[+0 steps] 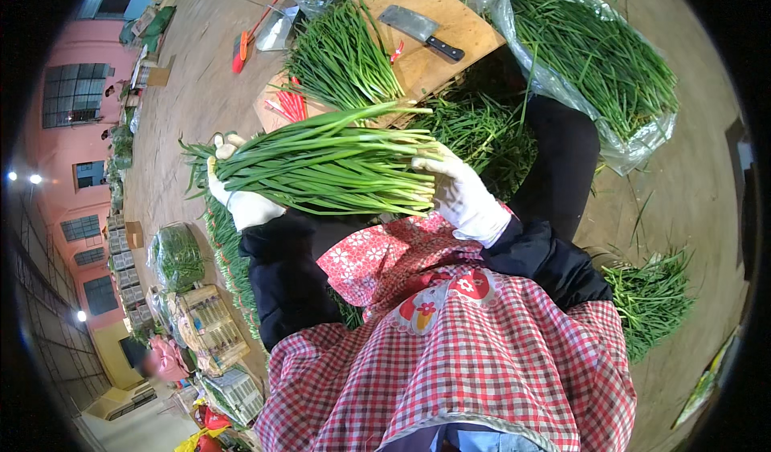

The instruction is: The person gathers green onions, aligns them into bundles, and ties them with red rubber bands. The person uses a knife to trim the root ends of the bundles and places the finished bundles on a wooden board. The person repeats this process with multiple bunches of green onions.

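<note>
A loose bunch of garlic chives (331, 166) lies crosswise in front of me, held between both white-gloved hands. My left hand (241, 196) grips the leafy end, its thumb and fingertips showing while the rest is partly behind the leaves. At the pale cut ends, my right hand (461, 193) is curled against the stems; some of its fingers are hidden. Just beyond the bunch, a pile of chives (343, 57) rests on a wooden board (461, 6). Red ties (291, 102) lie beside that pile. A cleaver (418, 27) with a black handle is flat on the board.
At upper right stands a clear plastic bag (647, 135) full of chives. Loose greens (482, 132) sit below the board, and another heap (650, 301) is on the floor by my right side. Tied bunches (232, 259) line my left. A person in pink (165, 358) is farther off.
</note>
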The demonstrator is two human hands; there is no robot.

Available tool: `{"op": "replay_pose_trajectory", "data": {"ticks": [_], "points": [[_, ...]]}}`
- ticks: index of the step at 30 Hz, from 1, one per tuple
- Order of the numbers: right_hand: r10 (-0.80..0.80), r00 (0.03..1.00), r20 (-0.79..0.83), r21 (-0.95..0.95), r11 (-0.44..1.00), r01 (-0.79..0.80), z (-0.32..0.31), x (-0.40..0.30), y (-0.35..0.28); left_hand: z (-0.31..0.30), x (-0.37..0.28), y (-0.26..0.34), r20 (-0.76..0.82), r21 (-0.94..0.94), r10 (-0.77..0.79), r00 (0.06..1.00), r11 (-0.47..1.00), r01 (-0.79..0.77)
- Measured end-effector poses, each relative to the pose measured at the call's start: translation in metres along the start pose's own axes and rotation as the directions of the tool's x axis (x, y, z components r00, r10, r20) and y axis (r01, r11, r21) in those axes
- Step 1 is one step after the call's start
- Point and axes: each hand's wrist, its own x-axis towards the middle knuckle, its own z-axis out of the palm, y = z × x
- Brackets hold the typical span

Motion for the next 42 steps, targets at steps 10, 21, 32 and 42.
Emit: {"op": "replay_pose_trajectory", "data": {"ticks": [10, 21, 32, 42], "points": [[-0.200, 0.979, 0.032, -0.997, 0.057, 0.044, -0.053, -0.030, -0.084, -0.042, 0.037, 0.031, 0.006, 0.073, 0.074, 0.997, 0.995, -0.074], [-0.102, 0.995, -0.009, -0.706, 0.705, 0.066, 0.008, 0.038, -0.040, 0.011, 0.029, 0.027, 0.124, 0.726, 0.161, 0.979, 0.658, -0.200], [-0.279, 0.899, -0.339, -0.445, 0.889, 0.108, -0.036, 0.069, -0.027, -0.017, 0.032, 0.011, 0.180, 0.820, 0.199, 0.963, 0.511, -0.259], [-0.191, 0.960, -0.206, -0.584, 0.811, 0.036, -0.060, 0.020, -0.042, -0.044, 0.037, 0.018, 0.086, 0.978, 0.251, 0.964, 0.162, -0.129]]}}
